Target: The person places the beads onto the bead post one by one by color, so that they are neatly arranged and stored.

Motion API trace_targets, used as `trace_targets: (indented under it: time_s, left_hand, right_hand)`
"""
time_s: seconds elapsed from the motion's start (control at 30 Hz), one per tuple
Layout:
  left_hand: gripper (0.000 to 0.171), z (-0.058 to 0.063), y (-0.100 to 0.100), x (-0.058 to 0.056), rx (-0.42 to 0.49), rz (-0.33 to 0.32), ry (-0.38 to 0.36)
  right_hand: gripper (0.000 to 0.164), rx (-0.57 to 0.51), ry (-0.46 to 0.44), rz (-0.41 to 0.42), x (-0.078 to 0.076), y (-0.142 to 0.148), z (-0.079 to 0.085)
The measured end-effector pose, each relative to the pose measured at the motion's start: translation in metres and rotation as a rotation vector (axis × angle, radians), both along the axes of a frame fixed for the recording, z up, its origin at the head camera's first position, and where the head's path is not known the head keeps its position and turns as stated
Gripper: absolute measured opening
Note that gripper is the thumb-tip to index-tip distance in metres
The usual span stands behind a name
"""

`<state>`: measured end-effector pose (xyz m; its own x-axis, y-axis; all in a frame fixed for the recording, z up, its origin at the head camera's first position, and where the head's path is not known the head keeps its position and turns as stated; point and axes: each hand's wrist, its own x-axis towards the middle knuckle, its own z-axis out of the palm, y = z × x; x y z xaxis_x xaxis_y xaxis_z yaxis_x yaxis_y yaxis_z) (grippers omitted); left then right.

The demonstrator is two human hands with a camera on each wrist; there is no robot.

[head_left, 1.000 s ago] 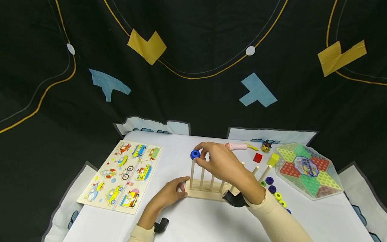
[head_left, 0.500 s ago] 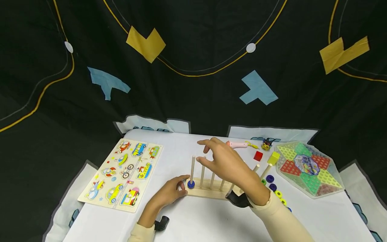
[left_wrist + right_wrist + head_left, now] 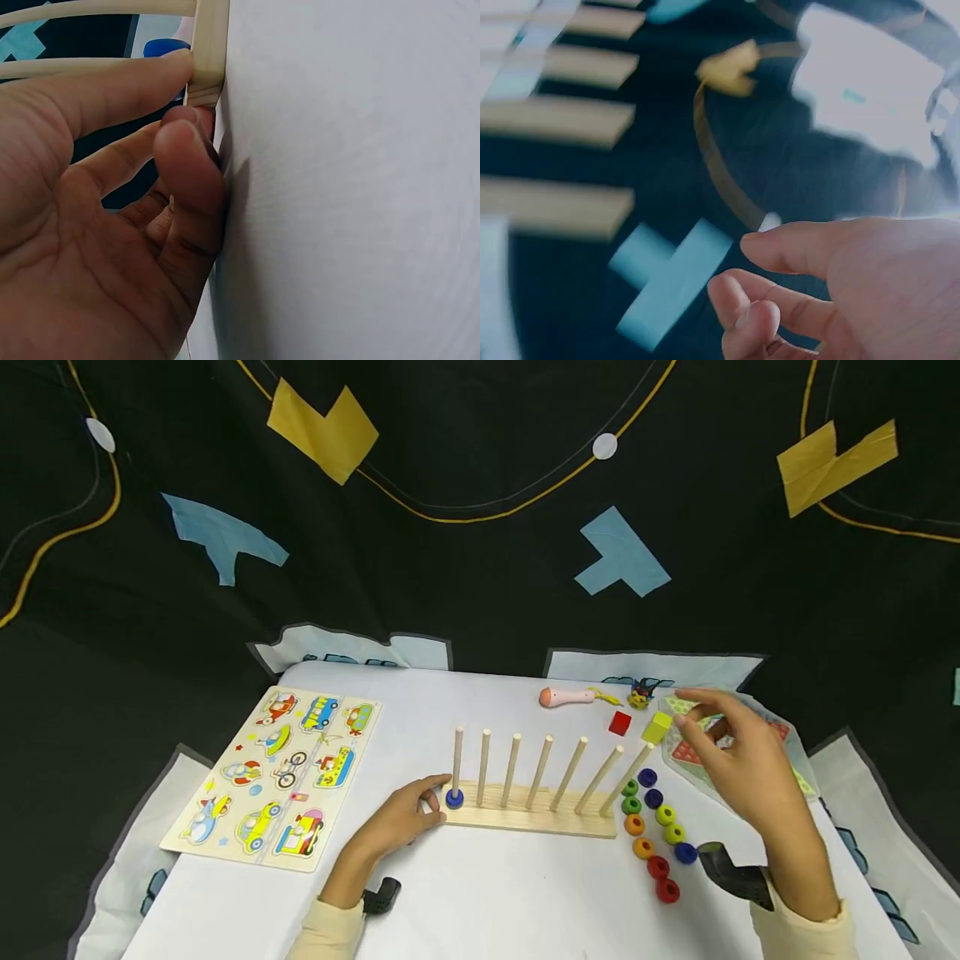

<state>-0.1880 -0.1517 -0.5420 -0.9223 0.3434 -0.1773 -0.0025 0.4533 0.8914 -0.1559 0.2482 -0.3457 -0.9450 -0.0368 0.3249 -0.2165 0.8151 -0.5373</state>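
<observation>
A wooden peg stand [image 3: 525, 817] with several upright dowels lies across the middle of the table. One blue ring [image 3: 454, 798] sits at the bottom of its leftmost dowel. My left hand [image 3: 400, 814] holds the left end of the base between thumb and fingers; in the left wrist view, the thumb lies against the base's end [image 3: 211, 49]. My right hand [image 3: 738, 760] is raised over the right side, fingers loosely bent and holding nothing. Left of its wrist lie loose rings in two rows, among them a red ring [image 3: 667, 890], an orange ring [image 3: 634, 824] and a yellow ring [image 3: 674, 833].
A picture puzzle board [image 3: 273, 777] lies on the left. Behind the stand are a pink-handled toy [image 3: 566, 697], a red block [image 3: 619, 723], a yellow block [image 3: 657, 727] and a small figurine [image 3: 640, 695]. A clear game box [image 3: 806, 760] is partly hidden by my right hand.
My right hand let go of the blue ring, which dropped down the leftmost dowel to the base, then swung right past the stand. The left hand keeps its hold on the base.
</observation>
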Motion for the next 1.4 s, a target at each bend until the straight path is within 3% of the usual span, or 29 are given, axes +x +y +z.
trace_targets:
  time_s: [0.1, 0.2, 0.37, 0.43, 0.57, 0.7, 0.93, 1.07, 1.23, 1.4]
  left_hand:
    - [0.058, 0.003, -0.004, -0.002, -0.015, 0.013, 0.006]
    - [0.058, 0.002, -0.006, -0.003, -0.025, 0.011, 0.010]
    - [0.058, -0.001, -0.002, -0.003, -0.011, -0.007, -0.007]
    - [0.058, -0.002, -0.001, -0.003, -0.009, -0.007, -0.013]
    - [0.058, -0.003, -0.002, -0.002, -0.011, 0.002, -0.008]
    - [0.057, -0.004, -0.002, -0.001, -0.005, -0.008, 0.004]
    - [0.058, -0.003, -0.002, -0.002, 0.000, -0.014, 0.003]
    - [0.058, -0.002, -0.001, -0.003, 0.003, -0.019, 0.002]
    - [0.057, 0.001, -0.002, -0.003, 0.013, -0.028, 0.033]
    - [0.057, -0.004, -0.002, -0.002, 0.013, -0.017, 0.035]
  right_hand:
    - [0.038, -0.021, -0.090, -0.073, 0.005, 0.031, -0.029]
    - [0.045, -0.052, -0.237, -0.131, 0.013, 0.053, -0.069]
    - [0.056, -0.113, -0.521, -0.227, 0.035, 0.074, -0.131]
    - [0.058, -0.125, -0.595, -0.242, 0.043, 0.077, -0.150]
    - [0.059, -0.153, -0.644, -0.244, 0.050, 0.076, -0.175]
    - [0.059, -0.144, -0.658, -0.259, 0.051, 0.071, -0.189]
    - [0.057, -0.100, -0.663, -0.294, 0.054, 0.068, -0.193]
    - [0.059, -0.096, -0.654, -0.312, 0.057, 0.071, -0.183]
    - [0.058, -0.055, -0.573, -0.358, 0.055, 0.068, -0.144]
    - [0.058, -0.012, -0.379, -0.385, 0.043, 0.049, -0.088]
